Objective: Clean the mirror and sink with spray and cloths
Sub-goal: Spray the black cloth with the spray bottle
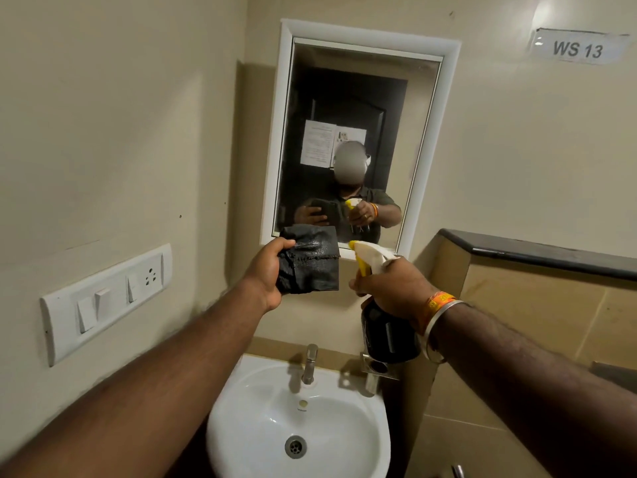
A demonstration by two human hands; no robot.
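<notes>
While the spray bottle (387,326) is raised in front of the mirror (348,139), the step in hand appears to be wetting the glass before wiping. The right hand (393,288) grips the bottle at its neck, fingers curled round the yellow trigger; the white nozzle (367,251) points forward and slightly left, toward the mirror's lower edge. The left hand (267,274) grips a dark folded cloth (310,262), fingers wrapped behind it and thumb over its near face, level with the nozzle and just left of it. The mirror hangs on the wall beyond both hands, mostly above them. The sink (296,419) sits below the hands, with its tap (309,363) directly beneath the gap between them.

Next move, as judged: raise the nozzle to aim at mid-glass, squeeze the trigger, then bring the cloth flat onto the surface. Keep the cloth out of the spray path.

Limits of view:
- No mist or droplets can be made out on the glass.
- The right index finger's pressure on the trigger cannot be determined.
- The bottle's fill level is hidden by its dark body.
- A second cloth is not in view.
- The sink's near rim is cut off at the lower edge.
</notes>
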